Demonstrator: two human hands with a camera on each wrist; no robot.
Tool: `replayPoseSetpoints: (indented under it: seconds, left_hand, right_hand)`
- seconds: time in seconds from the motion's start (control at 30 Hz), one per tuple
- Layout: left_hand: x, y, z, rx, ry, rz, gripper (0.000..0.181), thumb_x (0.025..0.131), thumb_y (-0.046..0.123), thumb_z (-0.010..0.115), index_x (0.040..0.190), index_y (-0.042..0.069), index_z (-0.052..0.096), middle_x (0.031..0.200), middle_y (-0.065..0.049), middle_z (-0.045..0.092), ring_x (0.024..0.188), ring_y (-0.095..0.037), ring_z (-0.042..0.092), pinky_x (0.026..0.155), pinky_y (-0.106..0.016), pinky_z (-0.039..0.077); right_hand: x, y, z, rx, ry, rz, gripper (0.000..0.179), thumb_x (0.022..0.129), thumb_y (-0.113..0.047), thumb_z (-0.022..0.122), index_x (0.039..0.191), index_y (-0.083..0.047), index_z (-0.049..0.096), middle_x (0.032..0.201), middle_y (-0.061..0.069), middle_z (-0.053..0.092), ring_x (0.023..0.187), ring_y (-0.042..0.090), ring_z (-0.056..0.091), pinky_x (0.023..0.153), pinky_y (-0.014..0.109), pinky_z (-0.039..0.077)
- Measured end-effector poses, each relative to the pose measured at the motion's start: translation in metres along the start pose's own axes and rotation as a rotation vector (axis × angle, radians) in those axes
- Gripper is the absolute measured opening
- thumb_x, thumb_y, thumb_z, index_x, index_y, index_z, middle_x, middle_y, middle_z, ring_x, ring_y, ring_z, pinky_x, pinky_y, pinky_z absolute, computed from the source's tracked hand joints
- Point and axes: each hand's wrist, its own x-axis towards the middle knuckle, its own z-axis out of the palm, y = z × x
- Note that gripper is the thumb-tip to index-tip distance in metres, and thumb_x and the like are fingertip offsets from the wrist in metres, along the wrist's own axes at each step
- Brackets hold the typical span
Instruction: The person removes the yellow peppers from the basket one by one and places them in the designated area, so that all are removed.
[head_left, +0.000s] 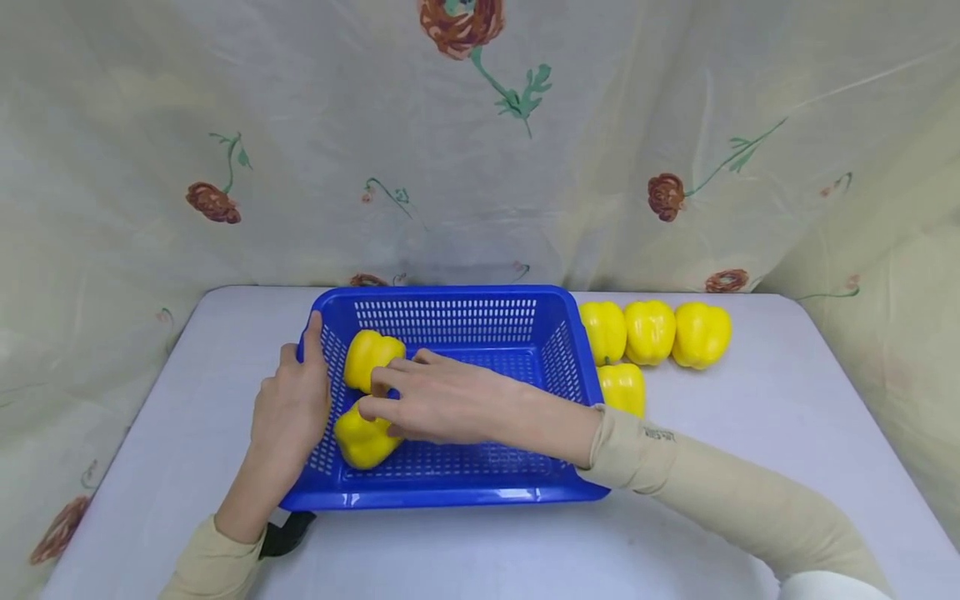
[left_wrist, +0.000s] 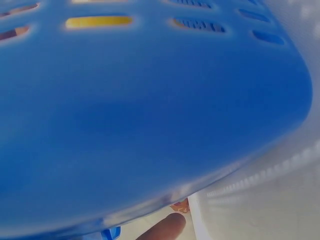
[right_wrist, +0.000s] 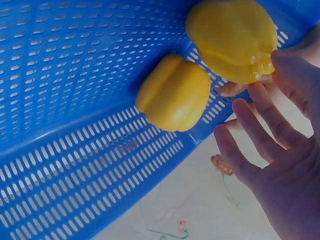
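Note:
My left hand (head_left: 294, 408) grips the left rim of a blue plastic basket (head_left: 480, 497), with one finger pointing up along it. Inside, two yellow bell peppers sit by the left wall: a farther pepper (head_left: 367, 354) and a nearer pepper (head_left: 363, 440). Over the basket reaches my right hand (head_left: 442, 398), thumb and fingertips at the end of the nearer pepper. In the right wrist view that pepper (right_wrist: 230, 37) shows beside the spread, loosely bent fingers (right_wrist: 270, 117). Mostly blue basket wall (left_wrist: 150, 110) fills the left wrist view, with a single fingertip (left_wrist: 172, 222) below it.
Right of the basket, three yellow bell peppers stand in a row (head_left: 650, 332), and another pepper (head_left: 624, 390) lies in front, partly hidden by the basket and sleeve. A pale cloth covers the table (head_left: 750, 442). Behind hangs a flowered curtain (head_left: 570, 167).

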Motion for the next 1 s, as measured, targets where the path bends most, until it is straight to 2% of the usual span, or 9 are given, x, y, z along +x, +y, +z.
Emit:
replayPoseSetpoints:
  seconds: [0.13,0.2,0.33,0.43,0.53,0.67,0.8,1.0]
  left_hand:
    - [0.0,0.0,0.001,0.001,-0.002,0.0,0.07,0.106,0.002,0.058,0.167,-0.005,0.025,0.119,-0.045,0.061,0.043,-0.026,0.052,0.045,-0.04,0.059]
    - [0.0,0.0,0.0,-0.001,-0.007,-0.005,0.07,0.106,0.002,0.058,0.168,-0.005,0.024,0.118,-0.045,0.061,0.043,-0.026,0.052,0.045,-0.04,0.059]
    - [0.0,0.0,-0.001,-0.004,-0.019,-0.018,0.07,0.107,0.003,0.057,0.168,-0.004,0.023,0.118,-0.044,0.061,0.044,-0.028,0.054,0.047,-0.042,0.061]
    - [-0.001,0.0,-0.001,-0.004,-0.028,-0.022,0.069,0.108,0.005,0.055,0.168,-0.004,0.022,0.12,-0.044,0.06,0.046,-0.031,0.057,0.048,-0.045,0.062]
    - [-0.001,0.001,-0.001,-0.002,-0.032,-0.021,0.068,0.109,0.005,0.054,0.168,-0.004,0.021,0.121,-0.045,0.06,0.047,-0.033,0.058,0.049,-0.047,0.062]
    - [-0.001,0.001,-0.002,-0.006,-0.039,-0.027,0.069,0.109,0.005,0.053,0.168,-0.004,0.02,0.123,-0.046,0.059,0.049,-0.035,0.06,0.05,-0.048,0.063]
    - [-0.001,0.001,-0.002,-0.008,-0.041,-0.03,0.07,0.109,0.005,0.054,0.169,-0.004,0.02,0.125,-0.047,0.058,0.049,-0.036,0.061,0.051,-0.049,0.064]
    - [-0.001,0.001,-0.001,-0.008,-0.034,-0.029,0.071,0.108,0.004,0.056,0.169,-0.003,0.021,0.124,-0.046,0.059,0.048,-0.034,0.059,0.051,-0.049,0.064]
  right_hand:
    - [0.0,0.0,-0.001,0.035,-0.016,-0.018,0.035,0.108,-0.044,0.063,0.139,-0.028,0.057,0.12,-0.004,0.066,0.099,0.013,0.063,0.082,0.024,0.049]
    - [0.001,-0.001,-0.003,0.056,-0.042,-0.014,0.04,0.106,-0.044,0.067,0.141,-0.027,0.057,0.124,-0.002,0.066,0.099,0.013,0.063,0.083,0.025,0.052]
    - [0.002,-0.003,-0.003,0.119,-0.12,0.013,0.061,0.099,-0.046,0.076,0.153,-0.029,0.053,0.146,0.001,0.061,0.12,0.017,0.064,0.102,0.034,0.06]
    - [0.003,-0.006,0.001,0.144,-0.193,0.035,0.073,0.096,-0.048,0.08,0.16,-0.032,0.049,0.163,0.001,0.049,0.144,0.023,0.054,0.117,0.048,0.056]
    - [0.003,-0.009,0.006,0.131,-0.238,0.04,0.077,0.095,-0.048,0.08,0.162,-0.033,0.045,0.171,-0.001,0.041,0.156,0.026,0.044,0.121,0.055,0.052]
    - [0.004,-0.012,0.012,0.095,-0.226,0.022,0.081,0.093,-0.05,0.082,0.162,-0.03,0.043,0.173,-0.005,0.04,0.16,0.024,0.04,0.121,0.053,0.052]
    - [0.004,-0.015,0.016,0.013,-0.196,-0.01,0.087,0.091,-0.051,0.084,0.163,-0.027,0.041,0.171,-0.007,0.044,0.158,0.021,0.043,0.121,0.047,0.052]
    - [0.004,-0.019,0.022,-0.079,-0.154,-0.038,0.085,0.092,-0.049,0.085,0.162,-0.039,0.038,0.16,-0.002,0.051,0.149,0.021,0.052,0.114,0.039,0.057]
